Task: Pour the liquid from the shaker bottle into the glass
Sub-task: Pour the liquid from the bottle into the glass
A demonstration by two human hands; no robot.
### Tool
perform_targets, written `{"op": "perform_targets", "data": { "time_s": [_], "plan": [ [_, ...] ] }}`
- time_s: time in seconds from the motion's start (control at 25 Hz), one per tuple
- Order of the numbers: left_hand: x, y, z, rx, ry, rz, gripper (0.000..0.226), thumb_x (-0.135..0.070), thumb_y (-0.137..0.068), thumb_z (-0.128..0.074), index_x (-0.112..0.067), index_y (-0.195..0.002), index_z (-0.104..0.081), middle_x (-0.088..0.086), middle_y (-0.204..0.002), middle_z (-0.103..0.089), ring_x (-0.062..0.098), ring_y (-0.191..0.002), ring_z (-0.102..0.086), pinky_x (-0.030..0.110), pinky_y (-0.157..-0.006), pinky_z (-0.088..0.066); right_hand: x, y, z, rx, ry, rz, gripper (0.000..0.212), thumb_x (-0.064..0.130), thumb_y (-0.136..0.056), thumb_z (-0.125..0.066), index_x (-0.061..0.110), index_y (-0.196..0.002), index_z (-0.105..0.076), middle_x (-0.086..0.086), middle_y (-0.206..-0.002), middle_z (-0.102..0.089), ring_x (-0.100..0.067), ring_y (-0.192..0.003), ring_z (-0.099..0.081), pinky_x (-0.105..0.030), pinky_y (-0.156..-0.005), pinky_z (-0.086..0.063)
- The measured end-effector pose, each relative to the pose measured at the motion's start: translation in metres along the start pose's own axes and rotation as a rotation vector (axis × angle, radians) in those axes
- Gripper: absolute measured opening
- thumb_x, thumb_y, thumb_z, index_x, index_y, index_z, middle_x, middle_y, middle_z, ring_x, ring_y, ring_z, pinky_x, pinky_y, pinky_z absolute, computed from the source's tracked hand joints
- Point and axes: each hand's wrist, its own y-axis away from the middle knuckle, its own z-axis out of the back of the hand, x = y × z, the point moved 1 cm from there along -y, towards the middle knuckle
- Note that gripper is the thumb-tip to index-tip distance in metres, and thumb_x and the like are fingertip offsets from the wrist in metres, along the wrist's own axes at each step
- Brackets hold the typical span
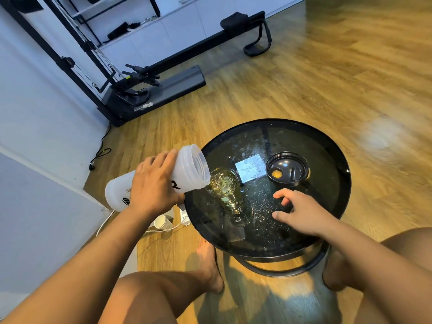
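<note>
One wood floor (pixel 304 78) carries one black exercise machine (pixel 163 76) and one round dark-glass desk (pixel 327 160). Your left hand (pixel 152 185) grasps the one shaker bottle (pixel 189 169), tipped over the one glass (pixel 240 218) of yellowish liquid (pixel 224 188) on the desk, near one black lid (pixel 287 170). Your right hand (pixel 301 211) hangs loose, holding nothing.

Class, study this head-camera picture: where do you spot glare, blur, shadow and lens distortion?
Head view: glare on the round black glass table and wooden floor; liquid blurred in the clear drinking glass below the white plastic shaker bottle; wide-angle lens stretches the edges; shadow under the table.
</note>
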Motion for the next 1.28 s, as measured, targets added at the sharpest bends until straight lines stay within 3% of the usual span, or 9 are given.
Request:
{"op": "perform_targets", "data": {
  "time_s": [1.28],
  "plan": [
    [-0.0058,-0.0039,0.004,0.009,-0.031,-0.031,0.107,-0.026,-0.049,-0.095,-0.014,-0.143,-0.045,0.012,-0.13,-0.059,0.039,-0.111,-0.054,0.054,-0.091,-0.044,0.0055,0.0027,0.0035,0.007,-0.005,-0.003,0.046,0.041,-0.081,-0.071,0.034,-0.123,-0.052,0.006,-0.104,-0.053,-0.006,-0.079,-0.054,-0.026,-0.073,-0.041]
  ]
}}
